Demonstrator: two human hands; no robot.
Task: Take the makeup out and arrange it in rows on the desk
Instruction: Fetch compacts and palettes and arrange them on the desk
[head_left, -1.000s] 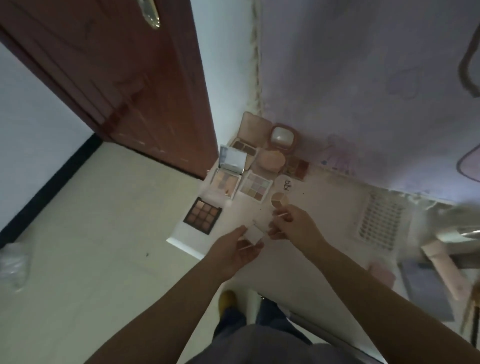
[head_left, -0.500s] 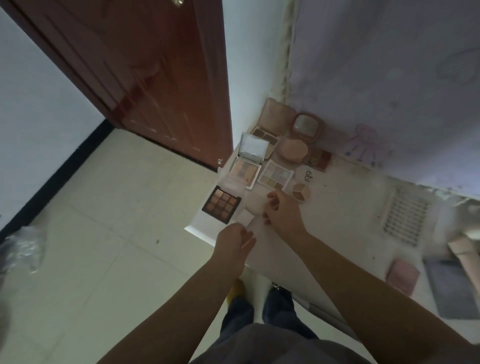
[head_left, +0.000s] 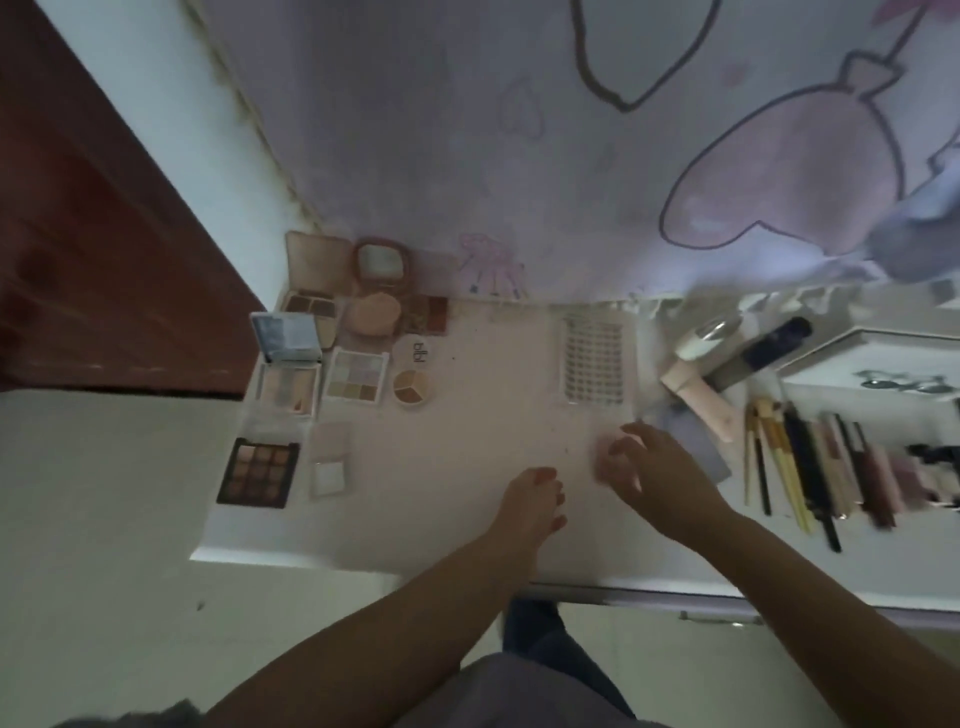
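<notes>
Head camera looked down on the desk (head_left: 467, 441), and both hands were out over its middle. Right hand (head_left: 660, 478) hovered near the front right, fingers (head_left: 621, 457) curled loosely inward over a small pink compact (head_left: 602, 457), which showed blurred just under and left of the fingertips; whether they actually pinched it, I could not tell. Left hand (head_left: 530, 499) sat just beside it toward the front edge, fingers curled in on themselves with nothing visible between them.

Well to the left of both hands, the makeup already lay in rows by the desk's left end: a dark nine-pan palette (head_left: 258, 472) at the front corner, a pale slim compact (head_left: 329, 460) right next to it, then a mirrored open palette (head_left: 289, 364), a white multi-shade palette (head_left: 355, 383) and a round three-shade pot (head_left: 411, 387) in the next row back. Behind those, against the curtain (head_left: 467, 130), stood an open beige compact (head_left: 316, 283) and a round powder compact (head_left: 376, 291).

Beyond the right hand, a clear grid tray (head_left: 594, 364) lay flat, and further right brushes and pencils (head_left: 810, 462) were lined up side by side, apart from the fingers.
</notes>
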